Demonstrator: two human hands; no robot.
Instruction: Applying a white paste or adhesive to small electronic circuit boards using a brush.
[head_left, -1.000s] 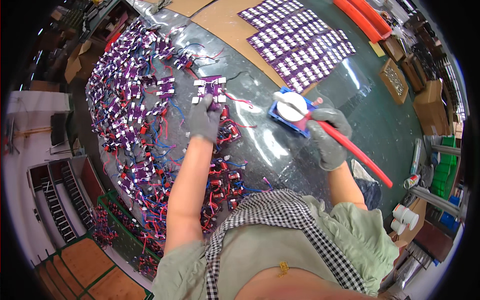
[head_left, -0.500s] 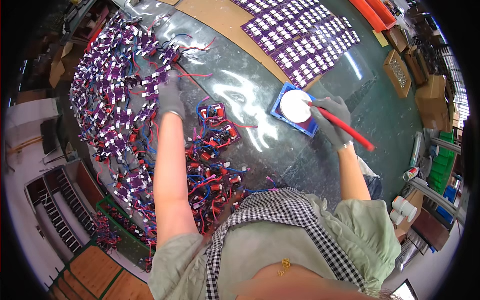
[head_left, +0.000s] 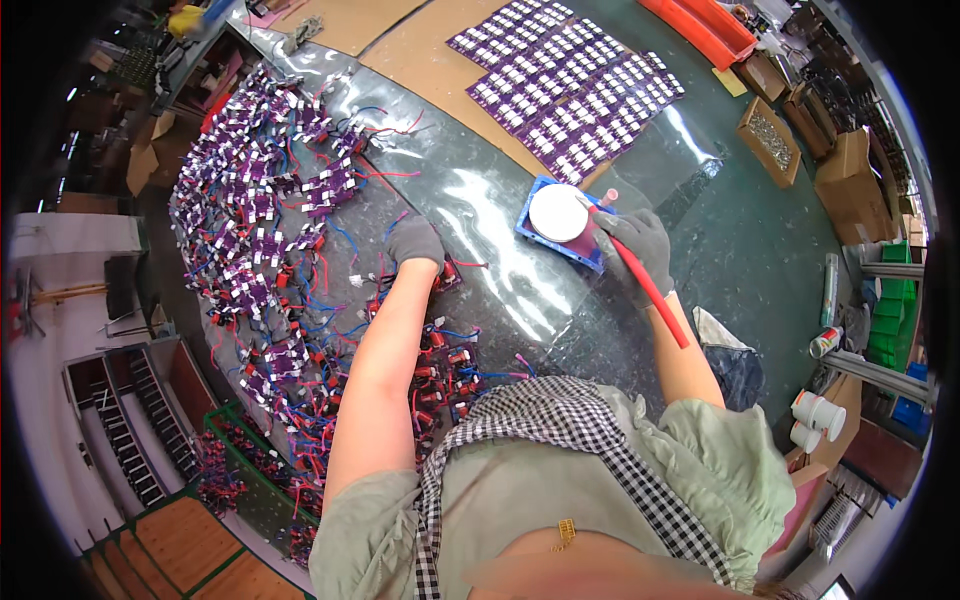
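Observation:
My left hand [head_left: 415,242], in a grey glove, is over wired circuit boards at the near edge of the pile. Its fingers point down and are hidden, so their grip cannot be made out. A board with red parts [head_left: 447,277] shows beside its wrist. My right hand [head_left: 640,250], also grey-gloved, is closed around a long red-handled tool [head_left: 648,282]. The tool's tip reaches the edge of a round white disc [head_left: 558,213], perhaps a lid or dish, on a blue tray [head_left: 583,256]. A short pinkish end [head_left: 609,197] sticks up by my right fingers.
A large pile of purple circuit boards [head_left: 265,205] with red and blue wires covers the left side. Purple board panels with white parts [head_left: 570,90] lie on cardboard [head_left: 420,75] at the back. Rightward are an orange bin [head_left: 705,30] and a box of small parts [head_left: 768,142].
My left hand has come off the purple boards farther back, moving nearer and rightward to the boards with red parts. My right hand still holds the red-handled tool, now tilted more steeply.

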